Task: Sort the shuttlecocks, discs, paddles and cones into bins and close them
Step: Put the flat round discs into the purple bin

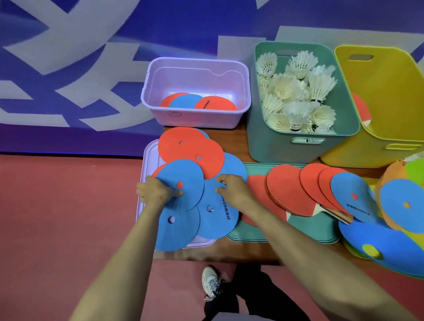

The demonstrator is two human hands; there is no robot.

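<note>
A heap of flat blue and red discs (193, 158) lies on a lilac lid (149, 153) at the table's left. My left hand (156, 191) pinches the edge of the top blue disc (182, 176). My right hand (232, 187) presses its fingers on another blue disc (216, 214) beside it. The lilac bin (191, 70) behind holds a few discs. White shuttlecocks (298, 92) fill the teal bin (269, 142). Red paddles (288, 188) lie fanned on a teal lid (305, 229). The yellow bin (399, 96) shows one red paddle inside.
More blue discs and orange and green cones (410, 206) pile up at the table's right end. The wooden table edge (211, 253) runs just ahead of my legs and a white shoe (211, 280). Red floor lies to the left, a blue banner behind.
</note>
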